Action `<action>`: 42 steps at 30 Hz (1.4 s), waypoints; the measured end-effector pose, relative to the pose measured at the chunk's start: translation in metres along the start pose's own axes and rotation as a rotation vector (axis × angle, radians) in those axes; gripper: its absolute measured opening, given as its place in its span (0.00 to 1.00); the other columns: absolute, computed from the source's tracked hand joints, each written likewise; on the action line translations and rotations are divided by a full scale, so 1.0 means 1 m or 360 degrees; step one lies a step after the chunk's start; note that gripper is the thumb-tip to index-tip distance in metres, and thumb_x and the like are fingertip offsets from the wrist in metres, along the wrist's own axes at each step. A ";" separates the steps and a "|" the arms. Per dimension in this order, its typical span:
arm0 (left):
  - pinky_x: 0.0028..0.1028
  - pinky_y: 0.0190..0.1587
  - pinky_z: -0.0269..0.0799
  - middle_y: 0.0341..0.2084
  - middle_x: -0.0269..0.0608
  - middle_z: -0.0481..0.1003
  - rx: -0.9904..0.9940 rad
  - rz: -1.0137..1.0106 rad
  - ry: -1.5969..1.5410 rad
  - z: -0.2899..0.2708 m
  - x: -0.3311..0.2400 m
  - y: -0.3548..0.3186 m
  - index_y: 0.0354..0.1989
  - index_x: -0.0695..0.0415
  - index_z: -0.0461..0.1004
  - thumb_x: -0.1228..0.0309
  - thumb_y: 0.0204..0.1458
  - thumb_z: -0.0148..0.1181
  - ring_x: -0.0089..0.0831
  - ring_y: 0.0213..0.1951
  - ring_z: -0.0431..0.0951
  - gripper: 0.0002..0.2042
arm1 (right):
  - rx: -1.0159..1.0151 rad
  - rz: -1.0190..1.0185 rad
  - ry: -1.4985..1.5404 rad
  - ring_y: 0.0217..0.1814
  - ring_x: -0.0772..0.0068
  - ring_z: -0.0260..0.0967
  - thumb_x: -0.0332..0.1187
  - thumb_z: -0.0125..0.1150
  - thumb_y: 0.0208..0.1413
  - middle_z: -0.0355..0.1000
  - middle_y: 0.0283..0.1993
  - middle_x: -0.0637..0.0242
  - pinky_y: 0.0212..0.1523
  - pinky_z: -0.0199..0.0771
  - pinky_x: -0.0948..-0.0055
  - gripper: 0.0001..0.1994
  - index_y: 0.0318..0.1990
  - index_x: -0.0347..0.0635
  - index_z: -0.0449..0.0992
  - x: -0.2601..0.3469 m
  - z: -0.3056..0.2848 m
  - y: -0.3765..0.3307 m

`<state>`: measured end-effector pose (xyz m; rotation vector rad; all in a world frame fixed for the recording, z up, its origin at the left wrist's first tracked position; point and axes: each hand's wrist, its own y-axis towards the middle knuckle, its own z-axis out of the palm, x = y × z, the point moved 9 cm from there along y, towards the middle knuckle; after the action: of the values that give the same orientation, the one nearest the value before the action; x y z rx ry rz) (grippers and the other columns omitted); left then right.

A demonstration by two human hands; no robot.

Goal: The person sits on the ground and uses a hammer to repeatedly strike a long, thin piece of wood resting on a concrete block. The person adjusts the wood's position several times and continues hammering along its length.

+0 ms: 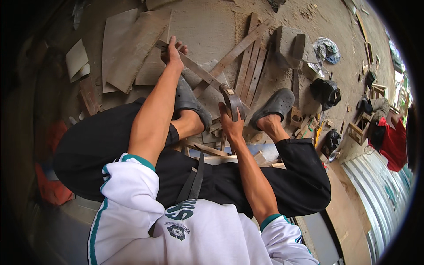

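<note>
My left hand (173,54) grips the far end of a long thin wooden slat (198,71) that runs diagonally across the ground. My right hand (230,124) is closed around a hammer (232,100), its metal head sitting just above the slat's near end. Both my feet wear grey clogs: the left clog (189,102) rests beside the slat, the right clog (274,106) stands further right. My knees in black trousers spread out below.
More wooden slats (251,66) and flat board pieces (128,48) lie on the dusty ground ahead. A concrete block (289,44), a black bag (325,92), small wooden frames (360,128) and corrugated metal sheet (380,185) are to the right.
</note>
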<state>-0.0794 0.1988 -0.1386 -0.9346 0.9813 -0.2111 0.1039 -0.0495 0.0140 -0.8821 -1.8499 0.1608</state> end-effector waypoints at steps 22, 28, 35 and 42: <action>0.34 0.16 0.70 0.19 0.42 0.70 -0.0359 0.0343 0.0464 -0.004 -0.008 -0.004 0.32 0.66 0.65 0.75 0.49 0.56 0.31 0.15 0.71 0.08 | -0.0035 0.0179 -0.0151 0.25 0.72 0.63 0.44 0.61 0.56 0.68 0.20 0.57 0.30 0.67 0.63 0.19 0.39 0.32 0.76 -0.009 0.003 0.025; 0.35 0.18 0.72 0.20 0.51 0.73 -0.0289 0.0415 0.0502 -0.002 -0.006 0.003 0.30 0.70 0.65 0.70 0.49 0.57 0.37 0.15 0.75 0.13 | -0.0093 0.0076 -0.0031 0.21 0.66 0.65 0.41 0.60 0.56 0.69 0.20 0.54 0.30 0.68 0.60 0.16 0.40 0.33 0.76 0.011 -0.024 0.021; 0.35 0.17 0.71 0.15 0.48 0.71 -0.0212 0.0443 0.0618 0.011 -0.008 0.000 0.24 0.66 0.64 0.70 0.50 0.57 0.35 0.13 0.74 0.12 | -0.0050 0.0165 -0.0067 0.25 0.65 0.68 0.45 0.62 0.55 0.73 0.23 0.50 0.33 0.70 0.61 0.20 0.42 0.33 0.79 0.007 -0.013 0.017; 0.35 0.16 0.68 0.15 0.42 0.69 -0.0206 0.0428 0.0585 0.014 0.001 -0.001 0.21 0.64 0.64 0.72 0.49 0.57 0.32 0.12 0.70 0.11 | -0.0135 0.0076 -0.0119 0.27 0.62 0.73 0.44 0.61 0.57 0.75 0.27 0.50 0.32 0.70 0.62 0.18 0.38 0.33 0.78 -0.007 0.004 0.021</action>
<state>-0.0675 0.2060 -0.1359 -0.8860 1.4626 -0.0933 0.1122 -0.0373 -0.0034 -0.9915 -1.9175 0.1476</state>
